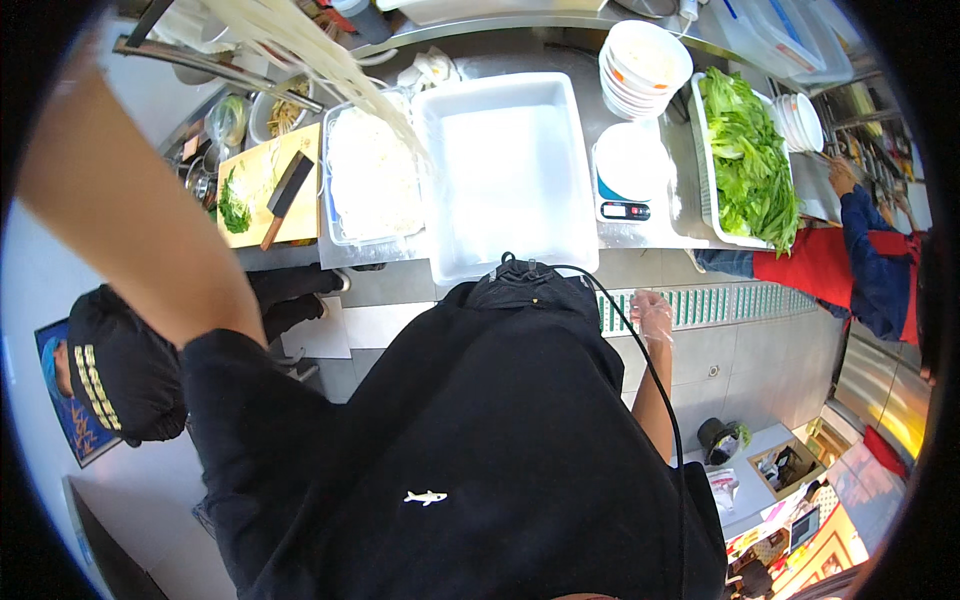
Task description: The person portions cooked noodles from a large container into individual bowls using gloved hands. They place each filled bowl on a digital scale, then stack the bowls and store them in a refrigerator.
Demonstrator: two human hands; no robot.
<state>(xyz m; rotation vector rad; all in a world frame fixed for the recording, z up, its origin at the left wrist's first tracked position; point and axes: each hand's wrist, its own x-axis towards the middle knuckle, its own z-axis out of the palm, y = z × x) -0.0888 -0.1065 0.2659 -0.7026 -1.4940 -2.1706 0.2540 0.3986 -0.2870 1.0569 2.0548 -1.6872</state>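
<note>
My left forearm [130, 190] reaches up to the far left rim, and the hand itself lies beyond the picture. A bundle of long white noodles [340, 75] hangs slantwise from the top edge; what grips its upper end is out of sight. Its lower end comes down near a tray of white noodles [375, 175] and the left wall of a white plastic tub [428, 200]. My right hand [652, 315], in a clear plastic glove, hangs low beside my body, right of the tub. Its fingers look loosely bent and slightly apart, with nothing seen in them.
A cleaver [290, 190] lies on a cutting board [255, 165] with chopped greens. Right of the tub stand a digital scale [625, 210] with a white bowl, stacked bowls [640, 70] and a basket of lettuce [745, 150]. Other people stand left [130, 365] and right [830, 270].
</note>
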